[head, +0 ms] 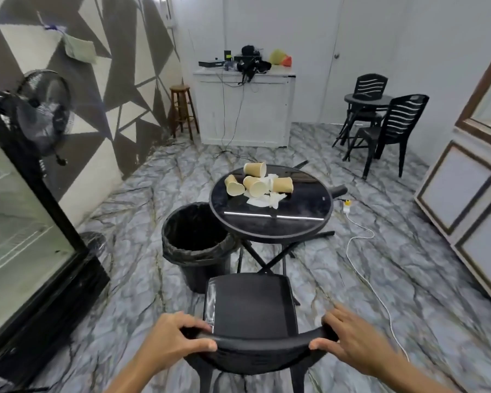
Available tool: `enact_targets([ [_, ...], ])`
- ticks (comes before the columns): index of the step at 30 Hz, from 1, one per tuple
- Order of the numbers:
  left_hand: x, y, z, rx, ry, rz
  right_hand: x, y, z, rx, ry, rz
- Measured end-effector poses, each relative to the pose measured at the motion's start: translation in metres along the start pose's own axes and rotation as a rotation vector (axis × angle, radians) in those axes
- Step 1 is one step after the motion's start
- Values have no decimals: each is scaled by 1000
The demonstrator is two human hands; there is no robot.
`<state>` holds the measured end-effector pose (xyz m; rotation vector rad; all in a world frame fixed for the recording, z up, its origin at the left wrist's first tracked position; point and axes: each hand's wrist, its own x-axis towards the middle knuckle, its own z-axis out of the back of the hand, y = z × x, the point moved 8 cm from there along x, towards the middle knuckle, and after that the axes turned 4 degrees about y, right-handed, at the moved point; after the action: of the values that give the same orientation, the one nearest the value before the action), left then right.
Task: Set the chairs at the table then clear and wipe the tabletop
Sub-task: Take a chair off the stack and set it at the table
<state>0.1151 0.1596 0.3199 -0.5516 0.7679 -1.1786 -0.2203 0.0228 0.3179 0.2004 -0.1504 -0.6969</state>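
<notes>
We grip the black chair point(251, 313) by its top rail, left hand point(172, 340) and right hand point(349, 340) wrapped around either end. It stands just short of the round table point(271, 226) (tipped paper cups point(257, 180) and crumpled napkins point(267, 198) on top), beside which sits the bin point(194, 245).

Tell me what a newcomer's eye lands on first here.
First, the two hands, left and right, gripping the backrest of the black plastic chair at the bottom. Beyond it, four tipped tan paper cups and crumpled white napkins litter the round black glass table, with a black lined bin at its left.
</notes>
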Motion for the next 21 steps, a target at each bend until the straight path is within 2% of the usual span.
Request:
enact_targets([
  [5, 39, -17, -1, -9, 27, -68, -2, -16, 0, 58, 69, -161],
  [10, 64, -8, 3, -11, 43, -69, -3, -24, 0, 135, 26, -260],
  [14, 73, -5, 3, 31, 92, -68, -5, -24, 1, 210, -35, -288],
  [18, 69, 4, 4, 37, 42, -67, -7, -19, 0, 224, -21, -306],
  [21, 67, -2, 0, 114, 76, -107, -8, -17, 1, 250, -12, -312],
])
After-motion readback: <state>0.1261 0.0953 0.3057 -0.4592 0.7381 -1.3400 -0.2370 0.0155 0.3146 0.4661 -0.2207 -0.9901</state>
